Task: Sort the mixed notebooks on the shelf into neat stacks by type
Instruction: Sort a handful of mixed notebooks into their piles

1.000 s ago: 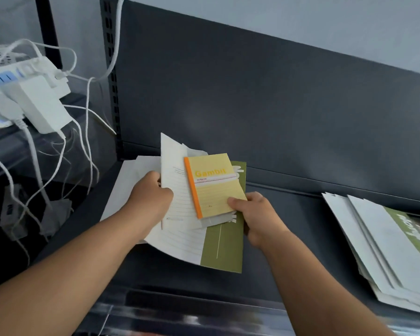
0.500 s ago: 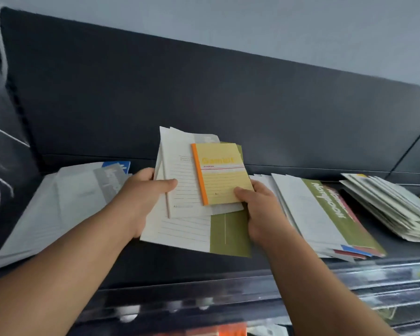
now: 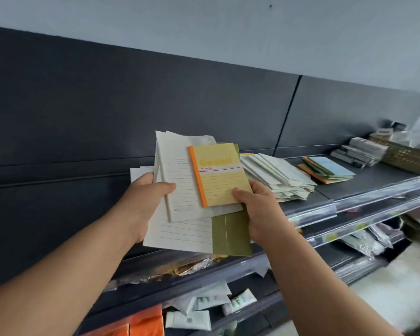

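Between your two hands, held up in front of the shelf (image 3: 364,184), sits the whole mixed bundle. Your left hand (image 3: 144,204) is clamped on its left edge, thumb over the white lined notebooks (image 3: 180,190) and fingers hidden behind them. Your right hand (image 3: 261,214) is clamped on the right edge, its thumb pressing the lower right corner of the yellow notebook (image 3: 222,183), which lies on top. Lowest of the covers you can see is the larger green-and-white notebook (image 3: 230,235), sticking out below the others.

What matters for your next move is where the yellow notebook lies. It is the smallest piece, it is uppermost, and it sits on the right half of the bundle, directly under your right thumb and apart from your left thumb. Its long axis runs away from you, with the top leaning a little to the left and the orange spine on the left side.

Every landing place in view is on your right. The fanned white pile (image 3: 279,175) lies on the shelf just beside the bundle. The small coloured stack (image 3: 330,168) lies farther right, beyond that pile. To my eye, the yellow notebook matches that small stack best, though the covers there are too small to read.

So your right hand is the nearer one and already has the grip. Slide the yellow notebook off rightward while your left hand keeps the rest pinched, or the loose white ones may fan out.
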`<state>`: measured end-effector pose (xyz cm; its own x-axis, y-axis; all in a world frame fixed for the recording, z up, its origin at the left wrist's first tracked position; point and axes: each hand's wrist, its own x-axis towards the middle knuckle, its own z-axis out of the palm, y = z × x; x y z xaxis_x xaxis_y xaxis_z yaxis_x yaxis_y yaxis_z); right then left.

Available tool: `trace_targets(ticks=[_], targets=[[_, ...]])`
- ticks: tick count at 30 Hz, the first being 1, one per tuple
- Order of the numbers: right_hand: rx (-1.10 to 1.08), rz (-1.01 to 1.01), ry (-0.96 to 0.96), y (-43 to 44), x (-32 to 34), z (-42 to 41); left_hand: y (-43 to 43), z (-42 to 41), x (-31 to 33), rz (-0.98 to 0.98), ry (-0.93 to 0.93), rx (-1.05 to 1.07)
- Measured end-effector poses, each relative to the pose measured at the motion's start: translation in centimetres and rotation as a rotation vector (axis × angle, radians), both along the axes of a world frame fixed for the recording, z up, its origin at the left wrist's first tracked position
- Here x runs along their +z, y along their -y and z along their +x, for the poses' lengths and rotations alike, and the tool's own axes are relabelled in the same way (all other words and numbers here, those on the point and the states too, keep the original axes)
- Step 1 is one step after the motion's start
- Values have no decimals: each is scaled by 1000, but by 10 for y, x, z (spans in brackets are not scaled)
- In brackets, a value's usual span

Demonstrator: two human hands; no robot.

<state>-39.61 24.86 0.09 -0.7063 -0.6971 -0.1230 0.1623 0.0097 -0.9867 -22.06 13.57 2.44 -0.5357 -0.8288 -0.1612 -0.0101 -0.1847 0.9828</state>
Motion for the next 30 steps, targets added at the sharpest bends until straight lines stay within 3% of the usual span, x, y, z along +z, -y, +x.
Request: trace_targets(ticks=[10,22,30], targets=[[-256,-1,27,-86,-10,-122,-56,-145,2,14,5,-378],[-397,-14,-3,-85,-4,-259,-27,-314,3,-54,-20,-388],[-468,4,-30,-91,-5,-347,-20,-383,6,-99,11,-334]])
